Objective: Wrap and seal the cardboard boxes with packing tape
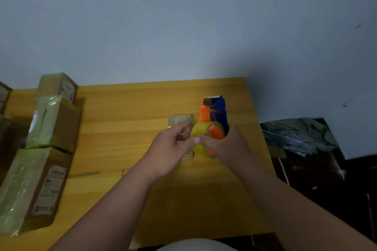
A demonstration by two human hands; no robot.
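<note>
orange-and-blue tape dispenser (214, 126) sits gripped in my right hand (226, 146) above the wooden table (126, 108); my left hand (171, 148) pinches the tape end, small cardboard box (180, 121) just beyond its fingers.

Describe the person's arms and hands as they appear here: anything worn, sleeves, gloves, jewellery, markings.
Both forearms are bare from the bottom edge of the picture to the wrists; no sleeves show. The left hand and right hand wear no gloves. No watch, bracelet or ring can be seen, and no markings show on either arm, though the picture is soft and small details could be missed.
</note>
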